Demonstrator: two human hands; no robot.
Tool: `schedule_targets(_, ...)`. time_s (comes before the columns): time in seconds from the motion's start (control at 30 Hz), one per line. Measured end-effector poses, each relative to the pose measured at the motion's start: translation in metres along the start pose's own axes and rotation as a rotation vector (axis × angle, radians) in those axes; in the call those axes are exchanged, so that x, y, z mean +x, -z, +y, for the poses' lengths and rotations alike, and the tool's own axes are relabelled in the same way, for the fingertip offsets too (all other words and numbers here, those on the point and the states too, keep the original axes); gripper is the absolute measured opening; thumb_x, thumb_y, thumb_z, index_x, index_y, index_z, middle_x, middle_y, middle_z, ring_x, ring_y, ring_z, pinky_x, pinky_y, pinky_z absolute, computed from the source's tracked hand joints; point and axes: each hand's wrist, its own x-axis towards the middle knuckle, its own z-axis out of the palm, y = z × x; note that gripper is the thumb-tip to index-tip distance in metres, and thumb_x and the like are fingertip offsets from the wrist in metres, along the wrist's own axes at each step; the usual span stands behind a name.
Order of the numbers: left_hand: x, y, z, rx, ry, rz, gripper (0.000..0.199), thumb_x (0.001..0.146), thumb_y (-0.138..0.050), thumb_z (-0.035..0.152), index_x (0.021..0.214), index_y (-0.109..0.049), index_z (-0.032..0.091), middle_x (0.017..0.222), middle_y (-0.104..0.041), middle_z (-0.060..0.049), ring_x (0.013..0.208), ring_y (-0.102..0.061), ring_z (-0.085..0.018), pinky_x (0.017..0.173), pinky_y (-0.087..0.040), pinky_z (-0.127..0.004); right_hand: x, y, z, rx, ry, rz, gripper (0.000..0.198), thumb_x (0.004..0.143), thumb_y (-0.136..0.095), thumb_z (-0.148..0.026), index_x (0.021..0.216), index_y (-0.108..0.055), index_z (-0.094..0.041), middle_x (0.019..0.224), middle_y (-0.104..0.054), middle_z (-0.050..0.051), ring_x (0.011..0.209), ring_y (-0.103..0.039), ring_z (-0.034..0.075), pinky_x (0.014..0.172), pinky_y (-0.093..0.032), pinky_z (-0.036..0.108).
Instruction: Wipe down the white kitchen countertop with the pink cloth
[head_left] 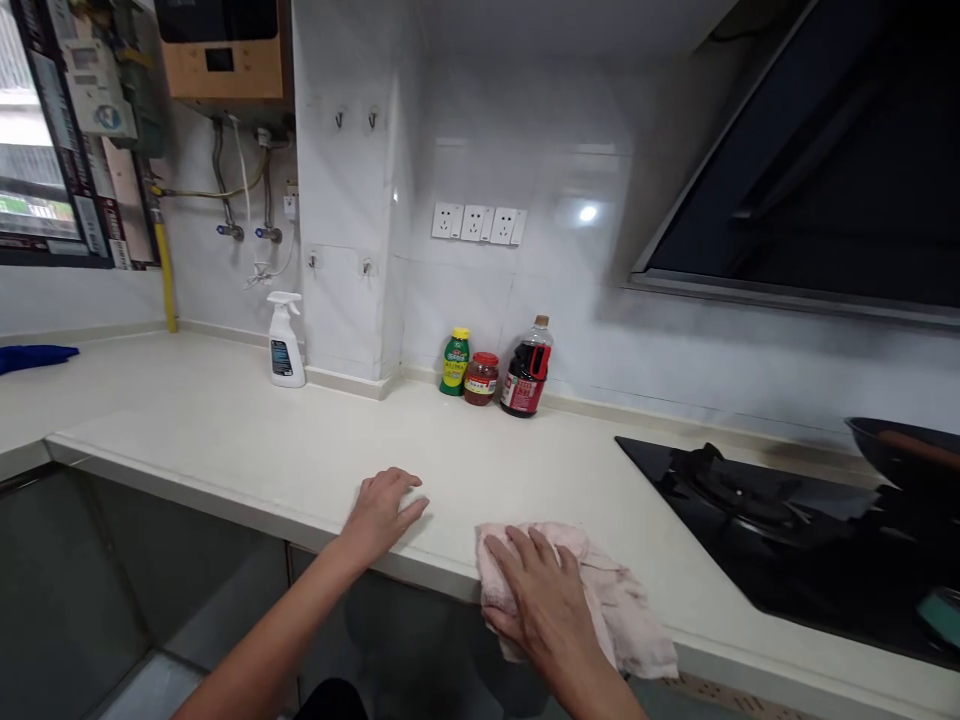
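Note:
My right hand (pixel 546 600) presses a pale pink cloth (pixel 626 610) onto the front edge of the white countertop (pixel 300 450). Its fingers spread over the cloth, and part of the fabric hangs down past the edge. To the left, my left hand (pixel 382 510) is at the counter's front edge with nothing in it. The thumb stands apart from the lightly bent fingers. Whether that hand touches the surface I cannot tell.
Against the back wall stand a green bottle (pixel 454 365) with a yellow cap, a red-lidded jar (pixel 481 380) and a dark sauce bottle (pixel 525 375). A white spray bottle (pixel 285 345) is further left. At right are a black gas hob (pixel 720 530) and a wok (pixel 900 455).

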Motion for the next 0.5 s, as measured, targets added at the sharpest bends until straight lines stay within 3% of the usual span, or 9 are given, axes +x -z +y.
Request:
schedule_targets(0.1, -0.002, -0.001, -0.002, 0.038, 0.032, -0.079, 0.027, 0.09, -0.061, 0.038, 0.113, -0.065, 0.024, 0.122, -0.065, -0.007, 0.118, -0.057, -0.027, 0.1, -0.041, -0.043, -0.021, -0.009, 0.025, -0.02, 0.045, 0.039, 0.08, 0.071, -0.077, -0.031, 0.144, -0.044, -0.037, 0.149, -0.048, 0.005, 0.135, -0.039, 0.04, 0.098, -0.039, 0.056)
schedule_targets(0.27, -0.002, -0.001, -0.003, 0.066, 0.025, -0.121, 0.03, 0.091, -0.059, 0.039, 0.116, -0.064, 0.024, 0.127, -0.064, -0.009, 0.124, -0.054, -0.028, 0.102, -0.038, -0.046, -0.069, -0.024, 0.098, -0.135, 0.048, 0.047, 0.087, 0.065, -0.075, -0.036, 0.146, -0.042, -0.038, 0.151, -0.045, 0.006, 0.135, -0.039, 0.044, 0.098, -0.035, 0.065)
schedule_targets(0.5, -0.001, 0.0, 0.001, 0.109, 0.028, -0.125, 0.029, 0.091, -0.058, 0.036, 0.117, -0.065, 0.023, 0.128, -0.063, -0.009, 0.124, -0.054, -0.028, 0.101, -0.038, -0.045, -0.129, -0.014, 0.196, -0.15, -0.318, -0.017, 0.094, 0.06, -0.078, -0.054, 0.145, -0.047, -0.033, 0.157, -0.034, 0.013, 0.139, -0.034, 0.046, 0.097, -0.041, 0.068)
